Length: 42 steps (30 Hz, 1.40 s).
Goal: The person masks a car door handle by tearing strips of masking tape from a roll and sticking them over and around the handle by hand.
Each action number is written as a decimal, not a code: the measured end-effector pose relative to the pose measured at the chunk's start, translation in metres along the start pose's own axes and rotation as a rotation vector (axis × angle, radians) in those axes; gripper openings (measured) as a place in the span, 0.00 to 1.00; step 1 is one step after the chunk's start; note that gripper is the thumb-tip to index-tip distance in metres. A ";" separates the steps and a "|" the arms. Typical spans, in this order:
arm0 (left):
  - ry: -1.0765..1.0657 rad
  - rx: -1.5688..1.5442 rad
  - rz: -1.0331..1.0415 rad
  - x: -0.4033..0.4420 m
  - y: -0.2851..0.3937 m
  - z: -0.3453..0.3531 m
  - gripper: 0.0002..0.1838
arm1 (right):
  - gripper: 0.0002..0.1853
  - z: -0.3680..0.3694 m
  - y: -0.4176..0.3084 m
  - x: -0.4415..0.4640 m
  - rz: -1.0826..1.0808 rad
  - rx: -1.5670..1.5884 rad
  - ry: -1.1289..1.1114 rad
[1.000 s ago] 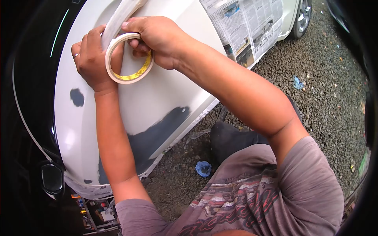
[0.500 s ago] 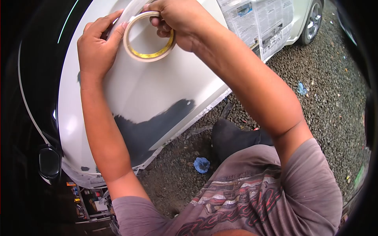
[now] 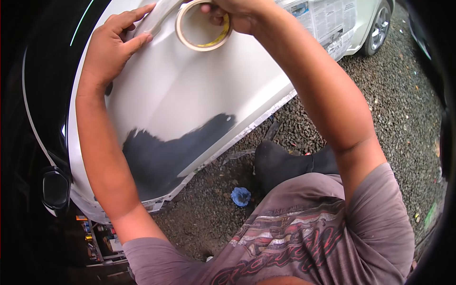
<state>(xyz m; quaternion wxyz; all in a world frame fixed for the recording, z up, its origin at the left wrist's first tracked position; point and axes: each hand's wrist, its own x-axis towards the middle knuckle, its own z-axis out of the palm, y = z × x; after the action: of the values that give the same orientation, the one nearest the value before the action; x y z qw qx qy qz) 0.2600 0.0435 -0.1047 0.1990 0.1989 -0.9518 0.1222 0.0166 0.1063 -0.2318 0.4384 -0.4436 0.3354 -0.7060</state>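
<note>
My right hand (image 3: 240,15), at the top of the view, is closed on a roll of masking tape (image 3: 204,46) with a yellow inner core. Its fingers go through the ring, and the upper part of the hand is cut off by the frame. To its left, my left hand (image 3: 107,54) rests against a pale raised strip (image 3: 159,18) on the white car panel (image 3: 190,80). Thumb and index finger lie apart on either side of that strip; the other fingers are partly hidden. Whether the strip is trim or tape I cannot tell. A dark grey patch (image 3: 164,159) covers the panel's lower part.
Newspaper (image 3: 327,21) covers part of the car body beyond my right arm, near a wheel (image 3: 380,28). A side mirror (image 3: 55,190) is at the left. Crumpled blue material (image 3: 241,196) lies on the gravel (image 3: 399,118). Shelving with small items (image 3: 102,237) stands at lower left.
My right hand and the tape roll have moved up and right, away from my left hand. The left hand has shifted slightly left, with its thumb and index finger wider apart.
</note>
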 end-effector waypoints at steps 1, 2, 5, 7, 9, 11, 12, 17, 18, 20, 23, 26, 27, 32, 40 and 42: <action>-0.046 0.035 -0.041 -0.001 -0.003 -0.004 0.34 | 0.13 -0.002 0.002 0.001 0.001 -0.002 -0.007; -0.042 0.036 -0.049 -0.004 -0.009 -0.006 0.34 | 0.14 -0.003 0.005 0.002 -0.012 0.057 0.001; 0.012 0.033 0.066 -0.011 -0.023 -0.007 0.32 | 0.16 -0.001 0.011 0.001 -0.034 0.172 -0.006; 0.040 0.041 0.111 -0.014 -0.023 -0.008 0.29 | 0.16 0.003 0.009 -0.003 -0.043 0.225 -0.022; 0.058 0.044 0.023 -0.014 -0.017 -0.005 0.27 | 0.17 0.007 0.010 -0.011 -0.046 0.225 0.014; 0.072 0.044 -0.061 -0.014 -0.011 -0.001 0.26 | 0.16 0.011 0.012 -0.012 -0.034 0.240 0.048; 0.080 0.024 -0.059 -0.013 -0.011 0.001 0.25 | 0.16 0.013 0.013 -0.011 -0.021 0.256 0.082; 0.040 -0.077 0.010 -0.018 -0.023 -0.006 0.24 | 0.09 0.052 0.033 -0.005 -0.027 0.169 0.061; 0.026 -0.075 0.043 -0.020 -0.023 -0.008 0.25 | 0.09 0.057 0.034 -0.006 -0.059 0.117 0.083; 0.010 -0.074 0.074 -0.022 -0.024 -0.008 0.26 | 0.09 0.066 0.035 -0.009 -0.120 0.014 0.125; 0.044 -0.007 0.092 -0.021 -0.025 -0.003 0.29 | 0.09 0.071 0.033 -0.017 -0.208 -0.171 0.165; 0.121 -0.067 0.020 -0.025 -0.020 0.002 0.34 | 0.11 0.067 0.044 -0.009 -0.249 -0.192 0.152; 0.211 -0.046 0.038 -0.029 -0.019 0.006 0.38 | 0.11 0.065 0.046 -0.012 -0.255 -0.194 0.144; 0.513 0.331 0.259 -0.047 -0.013 0.046 0.31 | 0.14 0.050 0.055 -0.033 -0.164 -0.082 0.104; 0.536 0.254 0.025 -0.046 0.005 0.057 0.22 | 0.12 0.036 0.053 -0.036 -0.099 0.041 0.047; 0.597 0.215 0.012 -0.046 0.021 0.057 0.23 | 0.12 0.030 0.053 -0.033 -0.071 0.067 0.022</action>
<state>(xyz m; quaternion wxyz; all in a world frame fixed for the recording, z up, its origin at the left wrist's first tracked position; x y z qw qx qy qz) 0.2710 0.0599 -0.1788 0.4465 0.1686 -0.8341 0.2764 0.0686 0.1136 -0.2770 0.4241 -0.4324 0.3005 -0.7368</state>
